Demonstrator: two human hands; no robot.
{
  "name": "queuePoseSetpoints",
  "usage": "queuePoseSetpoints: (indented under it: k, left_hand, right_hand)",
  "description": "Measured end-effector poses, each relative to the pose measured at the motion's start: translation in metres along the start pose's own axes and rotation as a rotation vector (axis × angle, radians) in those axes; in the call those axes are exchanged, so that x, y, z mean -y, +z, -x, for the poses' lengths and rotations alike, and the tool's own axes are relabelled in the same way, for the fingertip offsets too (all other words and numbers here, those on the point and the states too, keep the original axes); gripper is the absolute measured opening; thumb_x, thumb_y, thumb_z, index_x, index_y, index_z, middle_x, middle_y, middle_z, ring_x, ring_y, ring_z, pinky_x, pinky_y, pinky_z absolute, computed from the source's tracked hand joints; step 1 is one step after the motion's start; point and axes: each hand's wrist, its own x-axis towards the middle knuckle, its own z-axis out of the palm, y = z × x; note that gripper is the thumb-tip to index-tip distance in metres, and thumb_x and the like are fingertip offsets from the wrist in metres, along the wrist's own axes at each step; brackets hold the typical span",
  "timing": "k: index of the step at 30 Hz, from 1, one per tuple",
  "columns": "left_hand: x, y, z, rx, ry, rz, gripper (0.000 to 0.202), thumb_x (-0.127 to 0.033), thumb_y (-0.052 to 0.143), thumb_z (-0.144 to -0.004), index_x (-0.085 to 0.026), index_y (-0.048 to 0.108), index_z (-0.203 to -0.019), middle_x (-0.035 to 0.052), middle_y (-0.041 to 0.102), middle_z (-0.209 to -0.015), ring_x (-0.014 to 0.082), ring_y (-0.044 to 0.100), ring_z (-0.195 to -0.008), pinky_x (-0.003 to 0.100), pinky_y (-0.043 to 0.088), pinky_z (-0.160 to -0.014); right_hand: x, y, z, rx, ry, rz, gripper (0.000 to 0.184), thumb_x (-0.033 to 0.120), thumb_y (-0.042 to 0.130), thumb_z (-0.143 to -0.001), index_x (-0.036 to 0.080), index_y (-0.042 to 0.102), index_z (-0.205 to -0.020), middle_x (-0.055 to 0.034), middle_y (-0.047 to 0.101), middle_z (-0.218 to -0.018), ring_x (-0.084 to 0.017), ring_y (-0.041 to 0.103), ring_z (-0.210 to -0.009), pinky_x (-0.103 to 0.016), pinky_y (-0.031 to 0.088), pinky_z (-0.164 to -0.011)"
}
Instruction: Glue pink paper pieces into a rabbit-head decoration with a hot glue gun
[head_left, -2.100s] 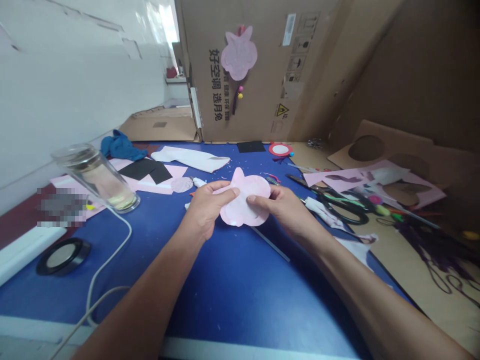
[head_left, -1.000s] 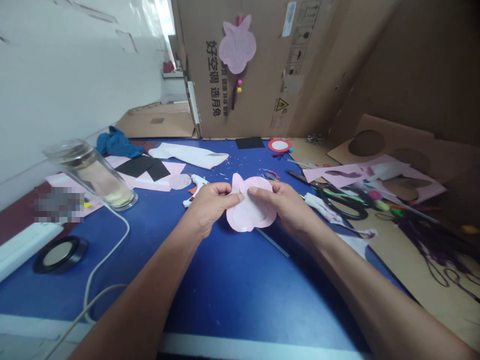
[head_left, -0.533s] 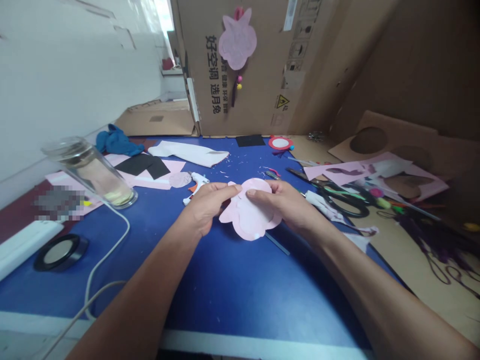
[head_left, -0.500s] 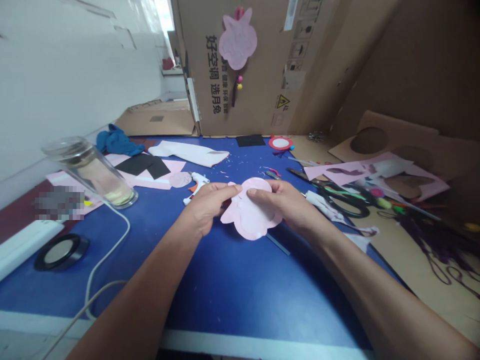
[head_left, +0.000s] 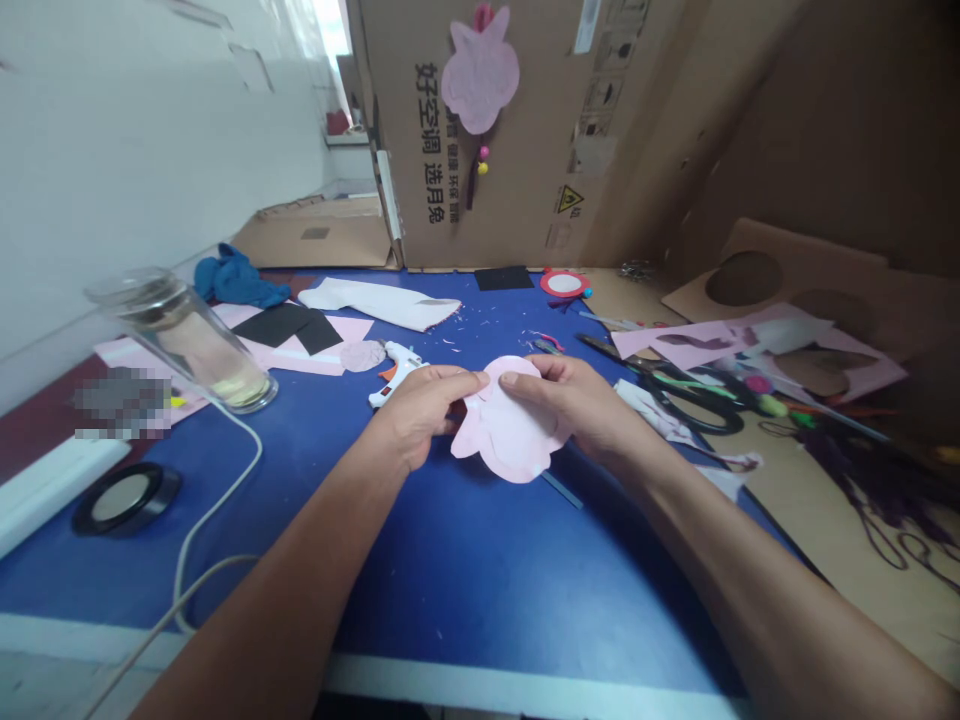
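Note:
A pink felt cutout (head_left: 507,430) with a rounded body and two ear-like lobes is held just above the blue tabletop (head_left: 465,570). My left hand (head_left: 420,410) pinches its left edge between thumb and fingers. My right hand (head_left: 581,405) grips its upper right edge, thumb on top. The two ear lobes point down and to the left. A white glue gun (head_left: 394,367) lies just beyond my left hand.
A glass jar (head_left: 187,340) stands at left with a white cable (head_left: 225,480) and a black tape roll (head_left: 124,497) near it. Scissors (head_left: 694,405) and pink scraps (head_left: 712,345) lie at right. A cardboard box (head_left: 525,130) bearing a matching pink cutout (head_left: 480,70) stands behind.
Both hands have turned the pink cutout round: its ear lobes pointed up and away before, and now they point down-left. The hands stayed in place over the blue table.

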Motion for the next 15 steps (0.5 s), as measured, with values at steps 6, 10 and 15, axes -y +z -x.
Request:
queuePoseSetpoints:
  k: [6, 10, 15]
  left_hand:
    - [0.0043, -0.0023, -0.0042, -0.028, -0.01, 0.055, 0.018, -0.031, 0.088, -0.077, -0.018, 0.077, -0.076, 0.0057, 0.074, -0.08, 0.0175, 0.066, -0.072, 0.032, 0.055, -0.068]
    - [0.0074, -0.0027, -0.0071, -0.006, -0.011, 0.118, 0.018, -0.031, 0.089, -0.076, -0.018, 0.077, -0.076, 0.0079, 0.077, -0.083, 0.0188, 0.068, -0.074, 0.032, 0.055, -0.069]
    - [0.0047, -0.001, -0.0037, 0.005, -0.023, 0.084, 0.017, -0.031, 0.088, -0.075, -0.018, 0.076, -0.075, 0.0074, 0.076, -0.083, 0.0194, 0.068, -0.074, 0.034, 0.057, -0.07]
  right_hand:
    - [0.003, 0.0007, 0.0015, -0.047, -0.014, 0.004, 0.048, 0.058, 0.098, -0.068, 0.02, 0.073, -0.086, -0.0007, 0.072, -0.073, -0.015, 0.06, -0.058, -0.027, 0.042, -0.052]
    - [0.0052, 0.0011, 0.0025, -0.045, -0.019, -0.002, 0.046, 0.057, 0.097, -0.069, 0.021, 0.072, -0.084, 0.0004, 0.071, -0.072, -0.015, 0.058, -0.056, -0.028, 0.041, -0.05]
    - [0.0054, 0.0004, 0.0014, -0.067, -0.024, 0.014, 0.047, 0.057, 0.098, -0.066, 0.022, 0.07, -0.08, 0.0008, 0.069, -0.07, -0.014, 0.056, -0.056, -0.027, 0.04, -0.049]
